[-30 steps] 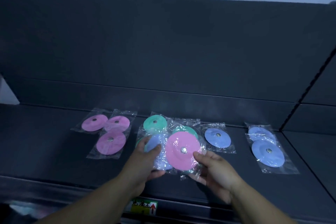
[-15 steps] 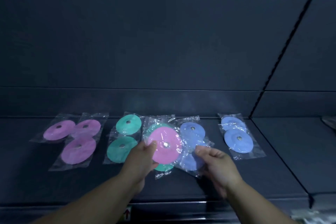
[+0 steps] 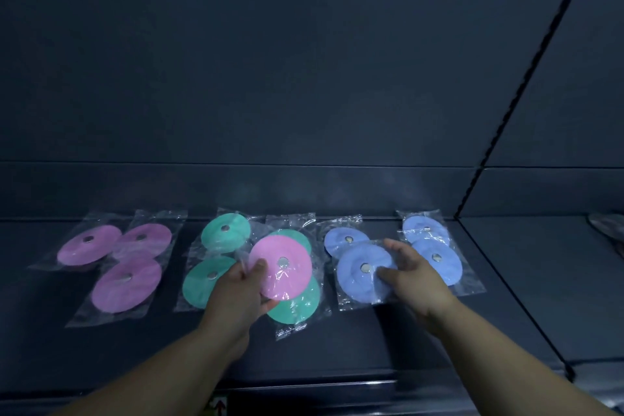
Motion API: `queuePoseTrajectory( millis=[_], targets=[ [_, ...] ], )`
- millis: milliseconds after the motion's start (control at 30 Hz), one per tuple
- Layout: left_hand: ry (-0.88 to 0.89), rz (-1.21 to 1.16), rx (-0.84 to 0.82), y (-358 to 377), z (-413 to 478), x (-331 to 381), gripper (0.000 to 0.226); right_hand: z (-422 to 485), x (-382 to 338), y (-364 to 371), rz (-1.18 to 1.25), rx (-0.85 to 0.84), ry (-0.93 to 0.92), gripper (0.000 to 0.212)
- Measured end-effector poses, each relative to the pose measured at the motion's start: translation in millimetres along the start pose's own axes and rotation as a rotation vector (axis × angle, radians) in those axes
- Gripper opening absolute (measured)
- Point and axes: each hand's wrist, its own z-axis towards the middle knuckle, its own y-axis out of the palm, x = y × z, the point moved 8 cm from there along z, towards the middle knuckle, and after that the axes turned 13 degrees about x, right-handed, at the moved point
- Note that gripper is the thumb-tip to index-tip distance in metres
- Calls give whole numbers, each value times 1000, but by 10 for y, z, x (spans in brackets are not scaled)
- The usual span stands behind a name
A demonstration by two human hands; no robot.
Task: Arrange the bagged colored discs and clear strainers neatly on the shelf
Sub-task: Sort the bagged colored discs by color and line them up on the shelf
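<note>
1. Discs in clear bags lie flat in a row on the dark shelf (image 3: 506, 307): purple discs (image 3: 126, 284) at the left, green discs (image 3: 209, 280) in the middle, blue discs (image 3: 435, 258) at the right.
2. Left hand (image 3: 241, 290) grips the bagged pink disc (image 3: 282, 267) at its left edge, with the thumb on top and the fingers curled under. This disc sits over 2 green ones.
3. Right hand (image 3: 412, 277) pinches the bagged large blue disc (image 3: 363, 272) at its right side, with the thumb near the metal centre. This bag overlaps 1 other blue bag behind it.
4. Handling, as I judge it: each disc looks light, thin and perhaps a little flexible. The film is smooth and slippery, so the bags can slide over each other.
5. Best place to hold seems to be the disc rim through the film. The loose bag end would crumple and let the disc swing.
6. Pink disc probably belongs with the purple group at the left.
</note>
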Motion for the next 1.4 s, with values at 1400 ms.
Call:
queuePoseTrajectory(
  millis=[1400],
  targets=[
    [101,67,102,-2311,728,410,31,-1443,-713,2919,304,-423,214,25]
  ],
)
